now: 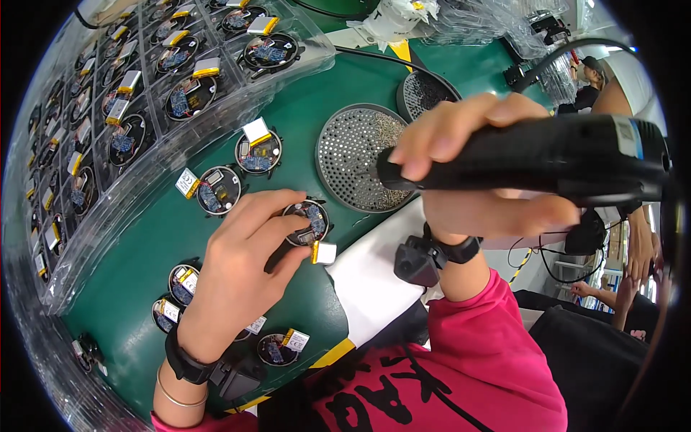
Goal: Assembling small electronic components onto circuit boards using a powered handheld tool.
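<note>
A black electric screwdriver [533,158] lies in the closed grip of my right hand [468,137]. Its front end is over a round grey screw plate [342,147] full of small holes, with tiny screws heaped along its right side; the bit is not visible. On the green mat, my left hand [248,248] has its fingers closed around the rim of an open round watch case [314,214]. Inside that case a blue circuit board shows, and a small silver battery [326,252] with a yellow end hangs out beside it.
Similar open watch cases [219,191] lie left of the plate and near my left wrist. A clear plastic tray [169,147] with many more fills the left side. A smaller screw container [417,93] stands behind the plate. White paper [374,281] covers the mat's front edge. Other people are at right.
</note>
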{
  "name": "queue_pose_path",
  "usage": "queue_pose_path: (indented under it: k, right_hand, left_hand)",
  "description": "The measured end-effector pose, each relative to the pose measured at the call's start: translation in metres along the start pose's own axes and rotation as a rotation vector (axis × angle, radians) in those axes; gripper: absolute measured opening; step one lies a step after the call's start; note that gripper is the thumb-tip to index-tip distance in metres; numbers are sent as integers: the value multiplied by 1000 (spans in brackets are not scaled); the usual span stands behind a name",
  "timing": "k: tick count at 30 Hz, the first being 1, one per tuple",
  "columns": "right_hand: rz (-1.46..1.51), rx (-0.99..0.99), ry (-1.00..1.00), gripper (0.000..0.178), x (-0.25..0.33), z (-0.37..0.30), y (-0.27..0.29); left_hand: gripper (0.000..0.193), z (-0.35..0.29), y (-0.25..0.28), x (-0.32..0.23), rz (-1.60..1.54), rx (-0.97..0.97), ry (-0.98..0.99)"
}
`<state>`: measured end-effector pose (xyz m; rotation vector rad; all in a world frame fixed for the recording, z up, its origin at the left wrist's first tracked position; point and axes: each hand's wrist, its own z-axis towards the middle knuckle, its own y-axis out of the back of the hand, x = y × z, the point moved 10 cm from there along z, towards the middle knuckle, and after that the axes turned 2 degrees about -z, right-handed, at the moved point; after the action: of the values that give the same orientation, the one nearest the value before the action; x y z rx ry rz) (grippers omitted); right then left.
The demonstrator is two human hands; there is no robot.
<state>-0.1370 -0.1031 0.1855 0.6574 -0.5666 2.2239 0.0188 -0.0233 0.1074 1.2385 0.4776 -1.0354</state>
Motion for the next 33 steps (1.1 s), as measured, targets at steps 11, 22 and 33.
queue_pose_path:
  k: [11,22,33]
  right_hand:
    - [163,11,-101,89,-19,-13,-31]
    - [77,98,-115,88,-16,-11,-37]
    - [157,85,-189,78,-24,-13,-34]
  left_hand:
    - [33,1,-2,-2,-23,-10,-16]
    - [28,2,-3,-4,-17,-18,-43]
    - [31,1,-1,-3,-5,-30,-58]
